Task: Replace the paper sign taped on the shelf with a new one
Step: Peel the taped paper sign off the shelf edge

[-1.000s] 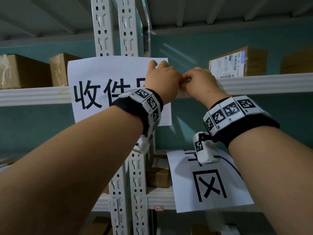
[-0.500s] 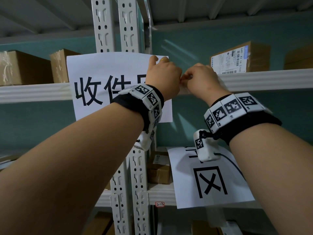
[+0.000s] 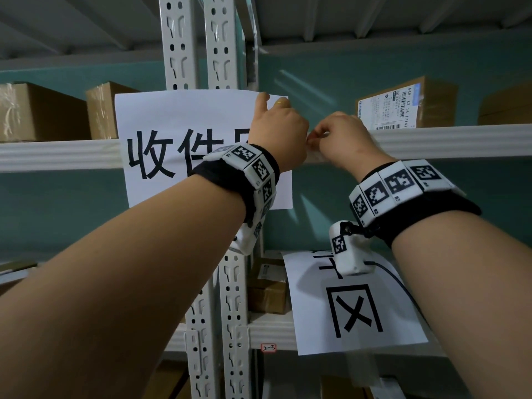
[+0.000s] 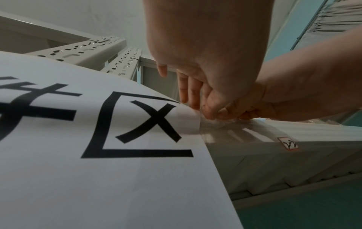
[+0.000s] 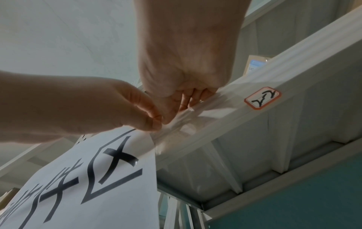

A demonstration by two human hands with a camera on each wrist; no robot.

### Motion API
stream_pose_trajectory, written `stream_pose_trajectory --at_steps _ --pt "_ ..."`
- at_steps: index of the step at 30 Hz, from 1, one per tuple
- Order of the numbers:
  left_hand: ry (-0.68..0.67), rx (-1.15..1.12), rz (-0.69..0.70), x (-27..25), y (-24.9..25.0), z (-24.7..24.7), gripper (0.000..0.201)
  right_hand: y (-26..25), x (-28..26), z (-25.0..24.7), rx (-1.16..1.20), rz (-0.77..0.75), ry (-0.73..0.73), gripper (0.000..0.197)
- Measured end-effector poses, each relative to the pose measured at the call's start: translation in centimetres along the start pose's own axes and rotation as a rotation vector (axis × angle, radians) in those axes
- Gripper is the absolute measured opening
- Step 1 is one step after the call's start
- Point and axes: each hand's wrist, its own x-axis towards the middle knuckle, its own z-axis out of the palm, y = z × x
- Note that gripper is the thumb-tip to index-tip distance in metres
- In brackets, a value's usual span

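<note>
The white paper sign (image 3: 178, 116) with black characters hangs on the upper shelf beam (image 3: 446, 139). My left hand (image 3: 279, 131) is at its right edge, index finger pointing up along the paper, thumb and a finger pinching the sign's edge (image 5: 155, 122). Touching it from the right, my right hand (image 3: 339, 133) pinches the clear tape (image 5: 188, 122) that runs from the sign (image 5: 98, 193) onto the beam. The tape (image 4: 225, 133) looks wrinkled and partly lifted. A second printed sign (image 3: 345, 312) lies on the lower shelf under my right wrist.
Two perforated uprights (image 3: 195, 41) stand behind the sign's middle. Cardboard boxes (image 3: 408, 105) sit on the upper shelf at both sides, with another box (image 3: 267, 286) on the lower shelf. A small red-edged label (image 5: 262, 99) is stuck on the beam right of the tape.
Both hands stay at the sign's right edge, working the same piece of tape. Only the view has shifted a little.
</note>
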Motion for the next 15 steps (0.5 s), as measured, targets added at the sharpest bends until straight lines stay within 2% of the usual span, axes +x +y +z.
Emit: stream_pose_trajectory --at_steps 15 --pt "-0.011 -0.027 -0.014 0.03 -0.15 0.37 0.022 -0.08 0.06 -0.13 0.037 0.016 -0.025 0.016"
